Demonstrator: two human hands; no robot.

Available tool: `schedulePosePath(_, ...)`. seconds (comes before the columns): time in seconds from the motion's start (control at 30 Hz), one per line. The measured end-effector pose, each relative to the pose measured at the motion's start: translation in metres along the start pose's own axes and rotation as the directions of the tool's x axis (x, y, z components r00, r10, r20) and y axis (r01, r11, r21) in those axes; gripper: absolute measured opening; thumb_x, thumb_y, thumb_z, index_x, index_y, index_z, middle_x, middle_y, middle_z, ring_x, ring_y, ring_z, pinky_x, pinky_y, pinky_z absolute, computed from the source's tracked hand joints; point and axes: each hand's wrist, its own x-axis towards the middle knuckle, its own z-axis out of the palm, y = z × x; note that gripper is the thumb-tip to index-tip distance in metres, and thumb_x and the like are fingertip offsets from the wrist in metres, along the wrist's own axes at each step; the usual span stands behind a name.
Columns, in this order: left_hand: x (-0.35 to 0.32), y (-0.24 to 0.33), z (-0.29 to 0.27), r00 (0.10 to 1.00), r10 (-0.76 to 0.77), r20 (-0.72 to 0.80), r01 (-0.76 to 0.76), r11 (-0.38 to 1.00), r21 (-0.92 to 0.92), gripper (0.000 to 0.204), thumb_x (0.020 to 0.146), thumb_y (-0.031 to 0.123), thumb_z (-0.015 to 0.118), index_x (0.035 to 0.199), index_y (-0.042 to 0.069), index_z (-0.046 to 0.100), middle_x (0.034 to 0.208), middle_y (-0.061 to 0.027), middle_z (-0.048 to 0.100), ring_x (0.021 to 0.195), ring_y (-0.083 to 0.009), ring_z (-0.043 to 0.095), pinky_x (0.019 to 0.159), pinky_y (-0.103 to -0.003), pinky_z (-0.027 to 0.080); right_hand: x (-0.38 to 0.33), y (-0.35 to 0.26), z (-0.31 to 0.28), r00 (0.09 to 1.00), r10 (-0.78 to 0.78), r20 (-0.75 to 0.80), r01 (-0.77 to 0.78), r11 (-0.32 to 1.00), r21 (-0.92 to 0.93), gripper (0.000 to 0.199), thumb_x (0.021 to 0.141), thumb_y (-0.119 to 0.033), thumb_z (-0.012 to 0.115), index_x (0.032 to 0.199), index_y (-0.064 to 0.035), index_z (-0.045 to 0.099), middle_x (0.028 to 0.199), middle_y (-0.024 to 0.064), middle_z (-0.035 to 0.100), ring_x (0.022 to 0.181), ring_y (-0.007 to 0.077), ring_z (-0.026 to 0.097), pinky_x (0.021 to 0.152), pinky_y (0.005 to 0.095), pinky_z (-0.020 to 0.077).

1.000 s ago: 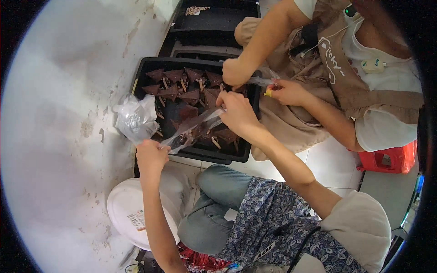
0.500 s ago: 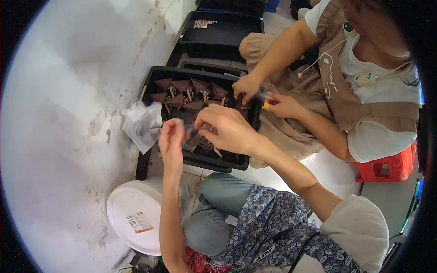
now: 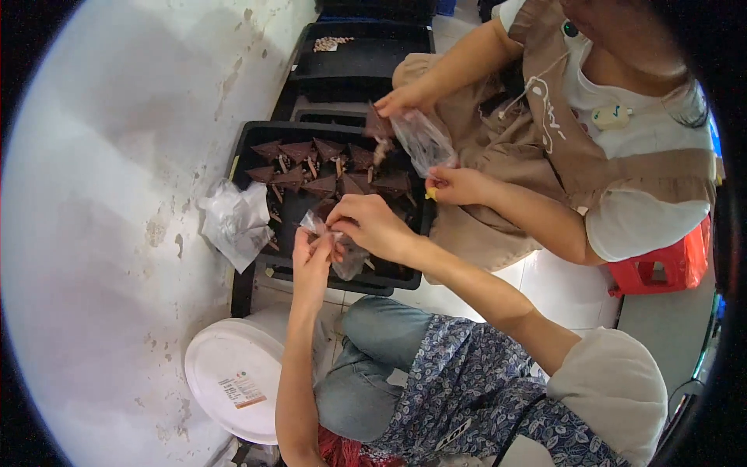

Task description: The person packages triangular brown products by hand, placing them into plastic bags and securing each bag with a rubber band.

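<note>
My left hand (image 3: 311, 257) and my right hand (image 3: 372, 227) meet over the near half of a black tray (image 3: 245, 167), fingers pinched on a small clear plastic bag (image 3: 352, 261). Something brown shows through or behind the plastic near my fingertips; I cannot make out whether it is inside. Rows of dark brown triangular pieces (image 3: 319, 185) with short pale sticks lie in the tray beyond my hands. Across from me, a co-worker's hand (image 3: 405, 99) holds one brown triangular piece (image 3: 378, 124), while their other hand (image 3: 459, 185) grips another clear bag (image 3: 425, 142).
Crumpled white plastic (image 3: 237, 222) lies over the tray's left edge, beside the peeling wall. A white lidded bucket (image 3: 233, 366) stands near my left forearm. Farther back is another black tray (image 3: 373, 47) with small pale pieces. A red stool (image 3: 661, 261) is at the right.
My hands have come together on the clear bag, which now hangs more visibly below my fingers. The co-worker has lifted a brown triangular piece out of the tray beside their opened bag.
</note>
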Motion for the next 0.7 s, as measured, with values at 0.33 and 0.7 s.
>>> schedulePosePath(0.33, -0.019, 0.010, -0.026, 0.972, 0.055, -0.229, -0.018, 0.987, 0.162, 0.006, 0.083, -0.001, 0.060, 0.088, 0.001, 0.057, 0.087, -0.0041, 0.061, 0.082, -0.0081, 0.055, 0.075, -0.022, 0.044, -0.007, -0.014, 0.040, 0.982, 0.143, -0.123, -0.092, 0.932, 0.351, 0.021, 0.077, 0.004, 0.055, 0.097, -0.0016, 0.060, 0.094, 0.0108, 0.062, 0.092, 0.0212, 0.060, 0.077, 0.0301, 0.0479)
schedulePosePath(0.7, -0.004, 0.025, -0.001, 0.611, 0.716, 0.338, -0.520, 0.042, 0.853, 0.024, 0.067, -0.011, 0.062, 0.088, 0.001, 0.058, 0.097, -0.0102, 0.051, 0.075, -0.0231, 0.057, 0.062, -0.031, 0.049, 0.022, 0.007, 0.011, 0.886, 0.324, 0.330, -0.420, 0.863, 0.282, 0.029, 0.091, -0.022, 0.047, 0.091, 0.0013, 0.064, 0.074, 0.0032, 0.061, 0.069, 0.0116, 0.054, 0.064, 0.0266, 0.0426)
